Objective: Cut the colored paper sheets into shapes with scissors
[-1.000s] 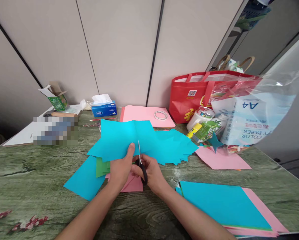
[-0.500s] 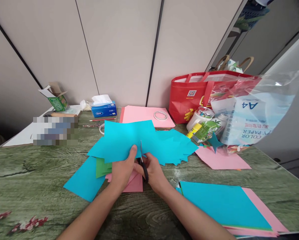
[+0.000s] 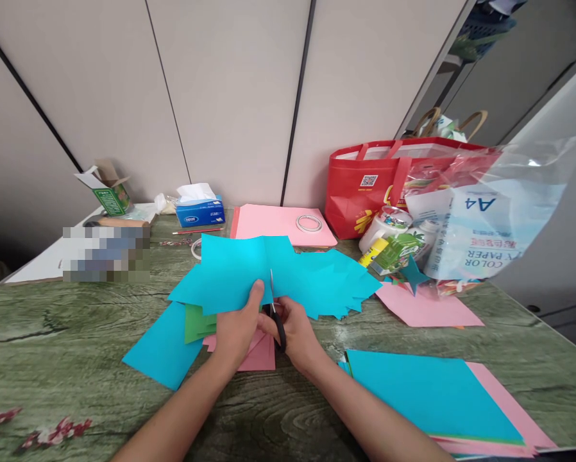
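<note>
A blue sheet of paper (image 3: 235,269) is pinched along its near edge by my left hand (image 3: 237,327), thumb on top. My right hand (image 3: 292,330) grips black-handled scissors (image 3: 279,326), whose blades point away from me and bite into the sheet just right of my left thumb. Right of the scissors, several cut blue pieces (image 3: 336,282) lie overlapped in a fanned pile. Beneath my hands are green paper (image 3: 199,323) and pink paper (image 3: 259,356). Another blue sheet (image 3: 165,346) rests on the table to the left.
A stack of blue and pink sheets (image 3: 432,394) sits at the near right. Behind stand a tissue box (image 3: 200,212), a red bag (image 3: 350,192), a glue stick (image 3: 373,251) and a plastic paper pack (image 3: 485,231). A roll of tape (image 3: 309,222) lies on pink sheets (image 3: 269,221).
The right part of the held blue sheet has dropped slightly and tilted at the cut. Both hands stay in almost the same place.
</note>
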Action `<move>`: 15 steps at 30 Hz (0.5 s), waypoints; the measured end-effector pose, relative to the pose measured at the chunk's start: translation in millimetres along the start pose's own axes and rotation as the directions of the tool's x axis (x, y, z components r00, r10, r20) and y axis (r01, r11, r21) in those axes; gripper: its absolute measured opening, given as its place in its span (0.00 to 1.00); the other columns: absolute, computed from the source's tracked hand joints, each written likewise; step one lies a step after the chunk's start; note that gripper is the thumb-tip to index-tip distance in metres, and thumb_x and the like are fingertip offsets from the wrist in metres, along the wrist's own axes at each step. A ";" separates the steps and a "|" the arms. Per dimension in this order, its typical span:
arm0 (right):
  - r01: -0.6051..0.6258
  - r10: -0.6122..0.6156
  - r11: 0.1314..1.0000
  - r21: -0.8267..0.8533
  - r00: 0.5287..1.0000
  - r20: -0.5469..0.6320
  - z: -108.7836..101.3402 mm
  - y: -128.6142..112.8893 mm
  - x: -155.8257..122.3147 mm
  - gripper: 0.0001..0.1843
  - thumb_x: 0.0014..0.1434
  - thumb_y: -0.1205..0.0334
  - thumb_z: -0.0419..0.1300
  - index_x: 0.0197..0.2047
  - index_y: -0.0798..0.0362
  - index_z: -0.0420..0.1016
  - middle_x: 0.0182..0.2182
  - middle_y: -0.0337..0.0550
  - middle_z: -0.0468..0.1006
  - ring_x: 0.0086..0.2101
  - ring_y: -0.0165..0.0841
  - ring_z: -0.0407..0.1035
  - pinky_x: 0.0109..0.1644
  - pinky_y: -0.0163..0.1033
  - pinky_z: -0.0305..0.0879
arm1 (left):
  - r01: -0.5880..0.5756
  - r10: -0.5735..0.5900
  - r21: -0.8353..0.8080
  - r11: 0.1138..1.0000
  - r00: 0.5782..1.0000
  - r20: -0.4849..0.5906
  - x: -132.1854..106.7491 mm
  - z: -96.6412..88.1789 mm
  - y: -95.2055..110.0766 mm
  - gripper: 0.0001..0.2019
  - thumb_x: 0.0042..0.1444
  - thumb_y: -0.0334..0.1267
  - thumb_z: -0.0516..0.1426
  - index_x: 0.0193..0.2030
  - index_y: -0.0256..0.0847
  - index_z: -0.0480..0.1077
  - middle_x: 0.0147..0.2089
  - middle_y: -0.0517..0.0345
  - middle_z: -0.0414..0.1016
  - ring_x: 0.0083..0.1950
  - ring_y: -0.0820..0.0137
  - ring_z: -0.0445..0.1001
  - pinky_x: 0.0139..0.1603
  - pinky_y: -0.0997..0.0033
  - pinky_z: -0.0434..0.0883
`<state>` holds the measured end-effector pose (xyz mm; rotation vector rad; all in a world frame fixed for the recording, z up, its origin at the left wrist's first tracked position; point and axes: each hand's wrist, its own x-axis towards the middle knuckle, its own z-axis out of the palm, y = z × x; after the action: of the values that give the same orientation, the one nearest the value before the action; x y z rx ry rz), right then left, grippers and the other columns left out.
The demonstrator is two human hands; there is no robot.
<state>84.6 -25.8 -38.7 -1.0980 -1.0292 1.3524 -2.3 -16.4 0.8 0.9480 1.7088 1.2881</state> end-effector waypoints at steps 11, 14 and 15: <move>-0.014 0.013 0.998 0.066 1.000 0.017 -1.9 3.4 -0.3 0.23 0.30 0.53 0.71 0.24 0.56 0.65 0.16 0.33 0.66 0.19 0.24 0.56 0.24 0.32 0.57 | 0.018 -0.017 -0.056 0.998 1.000 0.021 4.1 2.8 -8.0 0.14 0.42 0.46 0.60 0.31 0.38 0.73 0.39 0.48 0.77 0.46 0.57 0.72 0.51 0.59 0.65; -0.012 0.011 0.998 0.062 1.000 0.023 -2.0 3.5 -0.5 0.23 0.31 0.52 0.71 0.25 0.56 0.65 0.16 0.34 0.67 0.19 0.26 0.59 0.24 0.32 0.57 | 0.048 -0.047 -0.035 0.998 0.999 0.017 3.4 3.3 -6.5 0.13 0.41 0.46 0.60 0.29 0.38 0.72 0.37 0.47 0.78 0.45 0.56 0.72 0.51 0.58 0.65; -0.013 0.012 0.998 0.061 1.000 0.025 -1.9 3.8 -0.6 0.23 0.31 0.52 0.70 0.25 0.56 0.65 0.16 0.34 0.68 0.20 0.26 0.59 0.24 0.33 0.57 | 0.044 -0.044 -0.038 0.998 0.999 0.016 3.2 3.3 -6.3 0.13 0.41 0.46 0.60 0.29 0.38 0.73 0.38 0.48 0.77 0.45 0.57 0.72 0.51 0.58 0.65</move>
<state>85.6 -26.6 -42.8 -1.0460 -0.9936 1.4018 -1.4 -13.6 -6.4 0.8905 1.6785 1.2781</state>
